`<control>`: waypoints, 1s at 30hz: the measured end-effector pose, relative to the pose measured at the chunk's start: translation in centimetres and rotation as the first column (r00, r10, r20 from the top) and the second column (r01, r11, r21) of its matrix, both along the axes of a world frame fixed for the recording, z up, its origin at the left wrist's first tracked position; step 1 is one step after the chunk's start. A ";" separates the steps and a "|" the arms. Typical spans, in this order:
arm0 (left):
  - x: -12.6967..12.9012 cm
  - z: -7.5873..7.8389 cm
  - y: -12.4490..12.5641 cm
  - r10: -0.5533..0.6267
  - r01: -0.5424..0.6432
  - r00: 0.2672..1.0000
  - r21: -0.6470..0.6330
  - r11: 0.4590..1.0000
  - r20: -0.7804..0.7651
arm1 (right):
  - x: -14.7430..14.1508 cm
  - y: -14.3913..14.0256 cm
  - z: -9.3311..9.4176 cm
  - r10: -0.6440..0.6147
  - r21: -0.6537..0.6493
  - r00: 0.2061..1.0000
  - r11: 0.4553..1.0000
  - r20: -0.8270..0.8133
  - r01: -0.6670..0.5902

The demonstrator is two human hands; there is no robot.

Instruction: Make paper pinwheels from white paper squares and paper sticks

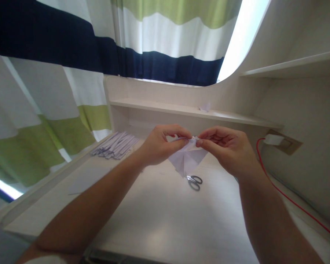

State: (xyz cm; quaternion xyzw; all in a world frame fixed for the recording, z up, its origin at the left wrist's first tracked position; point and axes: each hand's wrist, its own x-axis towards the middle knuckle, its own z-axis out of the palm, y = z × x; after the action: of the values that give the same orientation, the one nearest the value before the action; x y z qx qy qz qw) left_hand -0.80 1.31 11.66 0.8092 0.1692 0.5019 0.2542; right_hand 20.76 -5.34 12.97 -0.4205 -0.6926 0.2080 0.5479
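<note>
A folded white paper piece [187, 158] hangs in the air above the desk, its point facing down. My left hand [161, 145] pinches its top edge from the left. From the right, my right hand [227, 148] pinches the same top edge, fingertips nearly meeting the left ones. Below the paper, small scissors [194, 181] with dark handles lie on the white desk [159, 216].
A fanned stack of white paper strips [116, 145] lies at the back left of the desk, and a flat sheet [84, 181] nearer the left edge. A red cable [288, 200] runs from a wall plug [273, 139] on the right. A small paper piece [205, 107] sits on the shelf.
</note>
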 end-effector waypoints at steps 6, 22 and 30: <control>-0.2 0.2 0.1 -0.001 0.001 1.000 -0.020 1.000 0.016 | -0.1 -0.2 0.4 -0.019 0.020 1.000 1.000 -0.016 0.019; -0.1 0.0 0.0 -0.095 0.096 0.995 -0.025 0.995 0.040 | -0.2 -0.4 0.2 0.084 0.016 0.996 0.996 0.012 -0.085; -0.1 -0.1 0.3 -0.199 0.207 0.976 -0.095 0.974 0.083 | -0.4 -0.7 0.4 0.097 -0.009 0.995 0.995 -0.031 -0.097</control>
State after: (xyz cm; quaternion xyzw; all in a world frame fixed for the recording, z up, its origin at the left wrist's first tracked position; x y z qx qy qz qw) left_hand -0.94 1.60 11.60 0.7893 0.1019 0.4930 0.3515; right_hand 20.33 -6.00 13.37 -0.3861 -0.7027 0.2442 0.5455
